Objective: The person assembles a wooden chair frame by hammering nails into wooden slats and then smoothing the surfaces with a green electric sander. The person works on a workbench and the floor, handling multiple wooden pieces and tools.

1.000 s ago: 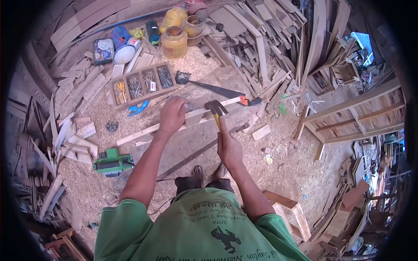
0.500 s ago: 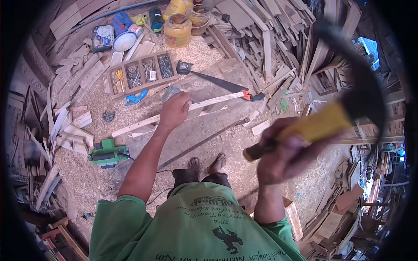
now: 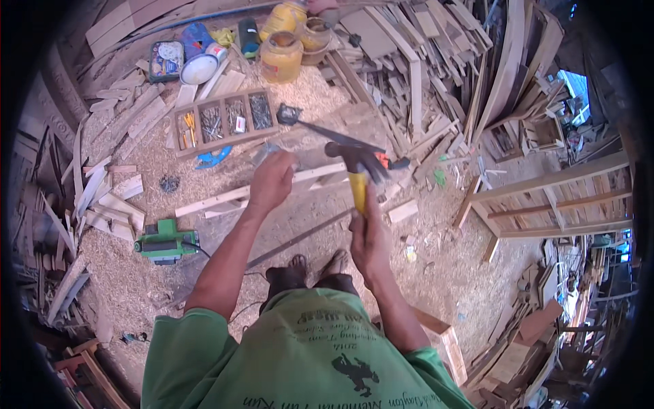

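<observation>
My right hand [image 3: 371,242] is wrapped round the yellow handle of a claw hammer [image 3: 353,158], whose dark head is raised over the workpiece. My left hand [image 3: 272,180] is closed in a fist over a long pale wood strip [image 3: 225,202]. A greyish, partly see-through piece [image 3: 264,153] shows beside its knuckles; what the fist grips is mostly hidden. The strip lies across a worn board [image 3: 286,232] in front of my feet. Beyond it, a handsaw [image 3: 340,136] lies with its blade partly behind the hammer.
A divided wooden box [image 3: 225,123] of nails and pencils sits past my left hand, with a blue curved tool [image 3: 214,157] near it. A green electric planer [image 3: 167,242] rests at left. Yellow jars [image 3: 281,58], scrap wood [image 3: 422,61] and a slatted wooden frame [image 3: 555,201] surround the area.
The hammer has swung from high on the right down and inward toward my left hand. My left hand stays nearly in place, still closed over the strip.
</observation>
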The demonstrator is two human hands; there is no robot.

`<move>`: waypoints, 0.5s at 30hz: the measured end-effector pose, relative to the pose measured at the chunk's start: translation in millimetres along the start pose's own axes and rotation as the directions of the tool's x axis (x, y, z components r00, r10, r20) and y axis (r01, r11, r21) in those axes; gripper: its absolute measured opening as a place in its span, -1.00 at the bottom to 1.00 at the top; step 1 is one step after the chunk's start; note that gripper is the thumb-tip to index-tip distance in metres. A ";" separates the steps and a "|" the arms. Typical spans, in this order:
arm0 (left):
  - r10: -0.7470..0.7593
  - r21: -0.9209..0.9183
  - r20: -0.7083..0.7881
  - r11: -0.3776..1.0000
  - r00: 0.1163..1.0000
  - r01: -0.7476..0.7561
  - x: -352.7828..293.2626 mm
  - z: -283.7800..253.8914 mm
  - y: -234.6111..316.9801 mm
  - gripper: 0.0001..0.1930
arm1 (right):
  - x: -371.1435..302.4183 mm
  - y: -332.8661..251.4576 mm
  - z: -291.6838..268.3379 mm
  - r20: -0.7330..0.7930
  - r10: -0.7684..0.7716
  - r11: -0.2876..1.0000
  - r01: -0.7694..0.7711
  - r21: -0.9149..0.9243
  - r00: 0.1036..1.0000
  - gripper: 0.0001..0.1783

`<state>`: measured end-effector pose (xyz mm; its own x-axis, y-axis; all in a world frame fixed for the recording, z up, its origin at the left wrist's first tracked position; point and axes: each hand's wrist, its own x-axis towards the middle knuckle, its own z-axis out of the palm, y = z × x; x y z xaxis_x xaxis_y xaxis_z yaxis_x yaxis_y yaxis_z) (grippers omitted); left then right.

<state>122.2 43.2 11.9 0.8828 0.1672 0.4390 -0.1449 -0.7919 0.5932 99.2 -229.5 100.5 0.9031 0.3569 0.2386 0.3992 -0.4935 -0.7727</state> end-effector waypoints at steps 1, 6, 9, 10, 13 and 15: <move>0.008 0.013 0.026 1.000 1.000 -0.008 5.0 -1.2 0.5 -0.83 | 7.6 -6.9 -11.4 -0.066 -0.069 0.998 0.069 -0.003 0.995 -0.22; 0.006 0.031 0.097 0.999 0.995 -0.009 -2.7 1.7 5.4 -0.81 | 34.0 -55.0 -68.7 -0.463 -0.326 0.902 0.418 0.108 0.824 -0.22; -0.022 0.083 0.109 0.996 0.994 0.013 -4.4 2.0 4.6 -0.79 | 43.8 -63.3 -84.4 -0.572 -0.349 0.806 0.549 0.220 0.742 -0.45; -0.026 0.083 0.108 0.996 0.994 0.017 -4.8 2.0 4.2 -0.79 | 39.8 -52.9 -78.2 -0.537 -0.366 0.804 0.549 0.229 0.760 -0.43; 0.003 0.074 0.109 0.997 0.994 -0.011 -3.1 5.6 5.6 -0.81 | 20.1 2.2 -33.1 -0.285 -0.443 0.884 0.467 0.019 0.850 -0.35; 0.050 0.070 0.105 0.996 0.993 -0.057 -3.4 7.9 2.9 -0.82 | 4.5 31.7 -3.0 0.049 -0.257 0.957 0.261 -0.128 0.965 -0.27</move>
<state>122.3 35.7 6.8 0.9166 0.0647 0.3946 -0.1640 -0.8391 0.5186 116.4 -245.9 78.9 0.7612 0.5101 0.4004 0.6383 -0.4800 -0.6018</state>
